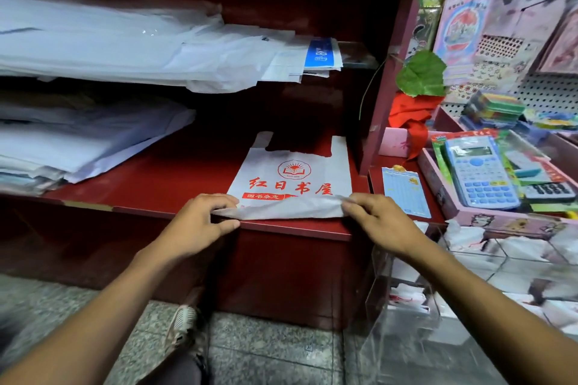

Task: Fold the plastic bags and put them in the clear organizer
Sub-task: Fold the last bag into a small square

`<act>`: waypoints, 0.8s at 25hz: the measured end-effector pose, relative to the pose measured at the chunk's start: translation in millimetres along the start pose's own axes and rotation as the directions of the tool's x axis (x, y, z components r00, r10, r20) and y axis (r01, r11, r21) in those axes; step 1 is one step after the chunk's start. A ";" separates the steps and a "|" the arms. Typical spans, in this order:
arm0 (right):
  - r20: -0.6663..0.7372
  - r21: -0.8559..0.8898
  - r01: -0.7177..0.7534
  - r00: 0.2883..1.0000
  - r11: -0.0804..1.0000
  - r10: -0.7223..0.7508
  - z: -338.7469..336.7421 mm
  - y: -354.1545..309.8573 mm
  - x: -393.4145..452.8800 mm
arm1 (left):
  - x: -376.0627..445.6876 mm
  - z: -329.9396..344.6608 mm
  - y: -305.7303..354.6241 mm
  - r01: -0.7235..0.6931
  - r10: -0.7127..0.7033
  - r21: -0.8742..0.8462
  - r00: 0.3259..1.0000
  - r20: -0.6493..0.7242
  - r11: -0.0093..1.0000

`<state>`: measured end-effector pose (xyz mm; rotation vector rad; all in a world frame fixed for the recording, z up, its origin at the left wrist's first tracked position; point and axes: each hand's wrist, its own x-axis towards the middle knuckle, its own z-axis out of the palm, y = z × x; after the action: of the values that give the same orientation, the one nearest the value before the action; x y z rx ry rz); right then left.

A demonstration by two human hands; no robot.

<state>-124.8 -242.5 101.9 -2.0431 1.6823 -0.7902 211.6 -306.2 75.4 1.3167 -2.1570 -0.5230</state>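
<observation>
A dark red wooden shelf unit (175,175) fills the left and centre of the frame, its upper recess deep in shadow. A red upright post (384,97) divides it from a white pegboard wall (544,91) at the upper right. Along the bottom runs a speckled grey tiled floor (275,350). Light falls brightest at the right.

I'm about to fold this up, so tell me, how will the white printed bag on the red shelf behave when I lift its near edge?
The plastic bag is probably floppy: the near edge pinched by the left hand and right hand already sags and wrinkles. It likely weighs almost nothing, being a thin sheet. It may slide on the smooth red shelf.
</observation>
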 end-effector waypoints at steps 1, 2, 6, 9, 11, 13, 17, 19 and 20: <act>-0.011 0.064 -0.024 1.000 0.998 0.025 -0.8 1.3 1.5 | -0.8 -1.6 -1.7 0.011 -0.012 -0.076 1.000 -0.012 0.997; -0.025 0.126 -0.049 0.998 0.991 0.052 -0.8 2.3 3.5 | -0.2 -2.3 -1.5 0.032 -0.036 -0.143 0.999 -0.031 0.989; -0.100 0.278 -0.142 0.979 0.950 0.175 6.2 2.4 13.1 | 3.7 -0.6 7.9 0.122 -0.165 -0.341 0.981 -0.100 0.932; -0.130 0.197 -0.193 0.967 0.961 0.220 15.4 5.3 23.7 | 5.8 -0.5 10.3 0.185 -0.248 -0.371 0.960 -0.129 0.910; -0.192 0.141 -0.231 0.948 0.963 0.255 19.0 4.6 29.6 | 7.8 0.0 12.7 0.244 -0.305 -0.364 0.945 -0.119 0.899; -0.237 0.048 -0.266 0.933 0.963 0.269 22.5 1.9 34.3 | 9.7 3.4 13.9 0.271 -0.316 -0.310 0.943 -0.106 0.911; -0.297 -0.137 -0.332 0.913 0.933 0.281 30.5 -1.2 40.6 | 14.5 8.3 7.9 0.281 -0.319 -0.198 0.925 -0.204 0.939; -0.315 -0.169 -0.348 0.905 0.922 0.284 30.9 -0.7 41.9 | 16.7 9.4 9.4 0.298 -0.310 -0.085 0.920 -0.239 0.951; -0.319 -0.184 -0.348 0.906 0.919 0.280 31.2 0.1 42.5 | 17.8 10.6 10.8 0.309 -0.305 -0.025 0.917 -0.257 0.951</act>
<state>-99.8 -285.9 85.6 -1.7870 2.3009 -0.8361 191.0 -316.9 78.1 1.6486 -1.7561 -0.4264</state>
